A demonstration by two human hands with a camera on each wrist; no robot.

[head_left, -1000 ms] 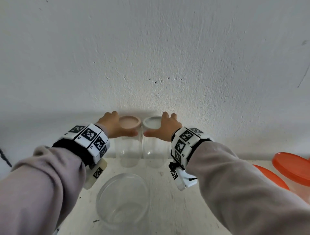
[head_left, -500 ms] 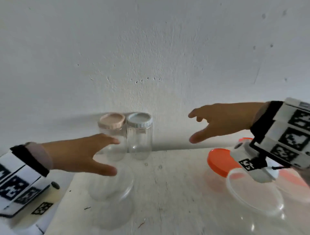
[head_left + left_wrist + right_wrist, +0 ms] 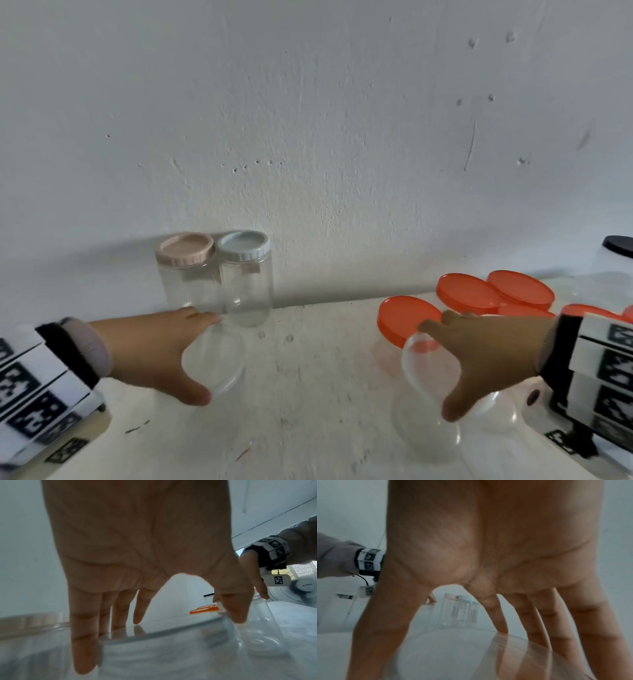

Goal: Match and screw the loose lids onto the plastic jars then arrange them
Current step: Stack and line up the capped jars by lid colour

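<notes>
Head view: left hand (image 3: 154, 349) spans the rim of an open jar (image 3: 219, 359) before two lidded jars (image 3: 215, 277); right hand (image 3: 486, 356) likewise straddles a second jar (image 3: 424, 363) beside orange lids (image 3: 407, 320). Left wrist: fingers (image 3: 82, 635) and thumb spread, gripping the rim; right wrist: fingers (image 3: 539, 626) splayed, tips on the rim.

pink lid (image 3: 185, 247), pale blue lid (image 3: 242, 246), orange lids (image 3: 469, 294)

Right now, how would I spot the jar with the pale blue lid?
Look to the white wall at the back of the table, where two tall clear jars stand side by side. The blue-lidded jar is the right one; its neighbour, the pink-lidded jar, differs only in lid colour.
</notes>
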